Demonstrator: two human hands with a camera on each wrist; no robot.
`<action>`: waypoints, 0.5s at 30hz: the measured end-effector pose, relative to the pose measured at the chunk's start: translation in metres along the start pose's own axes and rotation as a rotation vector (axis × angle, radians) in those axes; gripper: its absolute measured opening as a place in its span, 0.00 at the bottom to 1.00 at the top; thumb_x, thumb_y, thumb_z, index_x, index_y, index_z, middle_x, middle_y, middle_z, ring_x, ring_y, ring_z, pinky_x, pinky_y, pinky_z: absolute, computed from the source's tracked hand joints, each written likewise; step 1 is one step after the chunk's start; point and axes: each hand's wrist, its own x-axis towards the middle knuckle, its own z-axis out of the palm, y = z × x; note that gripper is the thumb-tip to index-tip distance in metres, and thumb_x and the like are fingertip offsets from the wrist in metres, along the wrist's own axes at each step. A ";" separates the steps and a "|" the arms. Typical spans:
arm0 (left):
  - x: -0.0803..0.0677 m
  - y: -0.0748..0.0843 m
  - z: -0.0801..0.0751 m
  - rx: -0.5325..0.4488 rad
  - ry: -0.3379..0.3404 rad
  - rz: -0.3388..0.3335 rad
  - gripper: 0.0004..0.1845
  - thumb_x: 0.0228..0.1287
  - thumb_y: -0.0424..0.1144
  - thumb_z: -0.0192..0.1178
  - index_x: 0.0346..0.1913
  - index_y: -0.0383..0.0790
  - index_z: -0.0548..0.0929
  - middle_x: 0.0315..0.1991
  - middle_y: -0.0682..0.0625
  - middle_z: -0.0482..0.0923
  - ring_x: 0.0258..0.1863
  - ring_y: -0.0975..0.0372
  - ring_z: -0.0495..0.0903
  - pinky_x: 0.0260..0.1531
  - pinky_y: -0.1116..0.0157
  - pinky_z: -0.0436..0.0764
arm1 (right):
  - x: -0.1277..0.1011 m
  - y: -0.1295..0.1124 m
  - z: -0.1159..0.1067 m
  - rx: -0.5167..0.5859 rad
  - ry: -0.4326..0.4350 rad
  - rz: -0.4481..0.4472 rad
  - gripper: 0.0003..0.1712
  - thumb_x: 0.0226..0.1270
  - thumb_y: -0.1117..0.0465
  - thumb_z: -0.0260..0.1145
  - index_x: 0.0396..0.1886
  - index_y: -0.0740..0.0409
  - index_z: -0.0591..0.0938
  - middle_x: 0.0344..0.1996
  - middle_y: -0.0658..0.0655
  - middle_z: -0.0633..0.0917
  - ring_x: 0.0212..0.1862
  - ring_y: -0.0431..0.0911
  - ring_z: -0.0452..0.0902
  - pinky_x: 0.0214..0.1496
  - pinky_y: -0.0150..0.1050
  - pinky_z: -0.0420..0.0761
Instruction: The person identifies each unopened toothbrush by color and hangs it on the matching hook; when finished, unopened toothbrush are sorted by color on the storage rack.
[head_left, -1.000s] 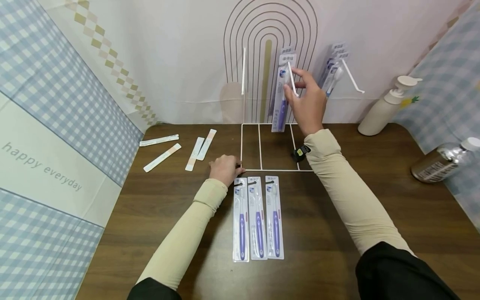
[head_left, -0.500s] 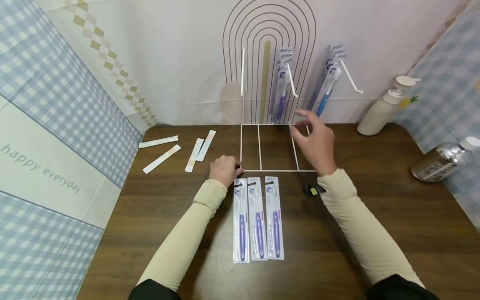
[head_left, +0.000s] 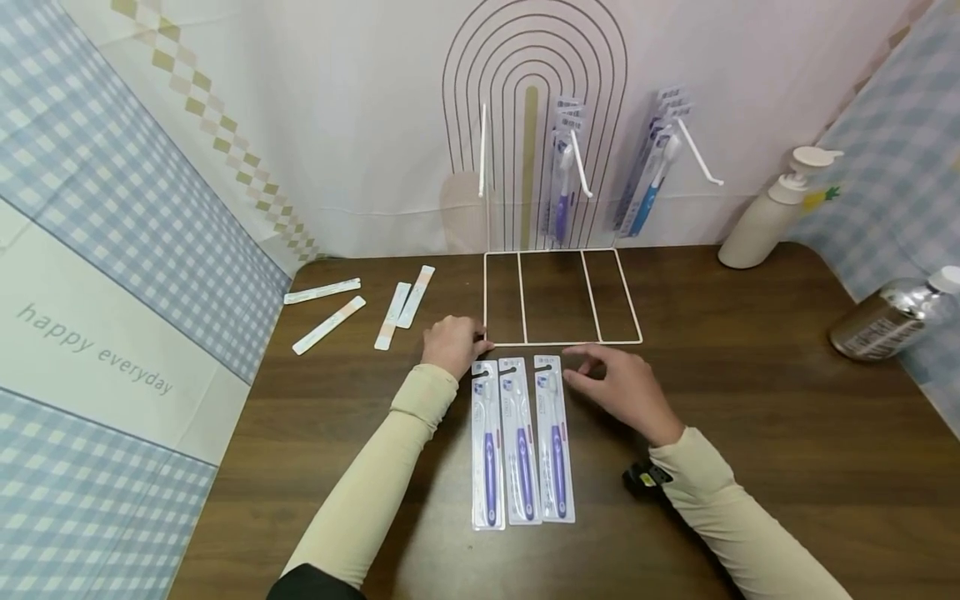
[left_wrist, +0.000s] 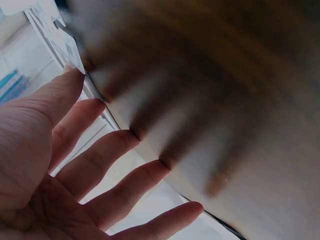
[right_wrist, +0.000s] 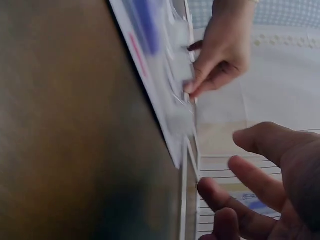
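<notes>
My right hand [head_left: 622, 387] hovers with fingers apart beside the top of the rightmost of three packaged toothbrushes [head_left: 557, 450]. These lie side by side on the table, purple handles toward me. My left hand [head_left: 450, 343] rests at the front left corner of a white wire rack [head_left: 562, 343]. In the left wrist view its fingers [left_wrist: 95, 165] are spread, tips on the tabletop, with the thumb at the edge of a pack. Purple packaged toothbrushes [head_left: 561, 208] hang on the rack's middle hook, and packs with a blue one in front [head_left: 647, 204] on the right hook.
The rack's left hook [head_left: 482, 150] is bare. Several paper strips [head_left: 328, 325] lie on the left of the table. At the right stand a pump bottle [head_left: 761, 221] and a tilted-looking silver bottle [head_left: 885, 321]. A printed cloth [head_left: 360, 125] backs the table.
My right hand has let go of a purple toothbrush pack on the middle hook, and come down and back to the packs on the table. The left hand stays at the rack's corner.
</notes>
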 end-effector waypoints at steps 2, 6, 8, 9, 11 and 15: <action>0.000 0.000 0.000 0.001 0.005 0.000 0.15 0.67 0.53 0.73 0.51 0.51 0.94 0.51 0.47 0.90 0.49 0.43 0.88 0.51 0.38 0.82 | -0.005 0.000 0.006 0.017 -0.043 0.026 0.20 0.69 0.54 0.76 0.58 0.53 0.89 0.30 0.45 0.86 0.33 0.44 0.80 0.41 0.44 0.77; 0.000 0.000 0.000 0.003 0.004 0.002 0.15 0.67 0.53 0.73 0.50 0.51 0.94 0.50 0.46 0.91 0.48 0.43 0.88 0.50 0.38 0.82 | -0.008 0.001 0.015 0.038 -0.087 0.029 0.22 0.67 0.53 0.78 0.58 0.54 0.89 0.30 0.47 0.84 0.32 0.43 0.75 0.40 0.43 0.75; 0.000 0.000 0.000 0.006 0.005 0.003 0.14 0.67 0.53 0.73 0.49 0.51 0.94 0.49 0.46 0.91 0.48 0.43 0.88 0.50 0.38 0.82 | -0.008 0.001 0.019 0.030 -0.096 0.018 0.22 0.66 0.53 0.78 0.58 0.53 0.89 0.31 0.48 0.82 0.33 0.44 0.75 0.39 0.43 0.74; 0.000 0.000 0.000 0.005 0.005 0.004 0.14 0.67 0.53 0.73 0.49 0.51 0.94 0.49 0.46 0.91 0.48 0.42 0.88 0.50 0.38 0.82 | -0.007 0.002 0.021 0.024 -0.098 0.016 0.22 0.66 0.52 0.79 0.57 0.53 0.89 0.31 0.48 0.82 0.34 0.44 0.74 0.39 0.43 0.74; 0.000 0.000 0.000 0.007 0.001 0.005 0.14 0.67 0.53 0.73 0.48 0.51 0.94 0.49 0.46 0.91 0.48 0.43 0.88 0.50 0.38 0.82 | -0.007 0.002 0.022 0.015 -0.103 0.018 0.23 0.65 0.50 0.79 0.57 0.52 0.89 0.32 0.49 0.81 0.34 0.44 0.73 0.38 0.44 0.73; 0.000 0.000 -0.001 0.009 0.006 0.010 0.14 0.67 0.54 0.73 0.49 0.52 0.94 0.49 0.46 0.91 0.48 0.42 0.89 0.49 0.39 0.83 | -0.007 0.003 0.024 0.021 -0.112 0.042 0.24 0.65 0.48 0.79 0.58 0.50 0.89 0.32 0.49 0.80 0.33 0.44 0.72 0.36 0.43 0.72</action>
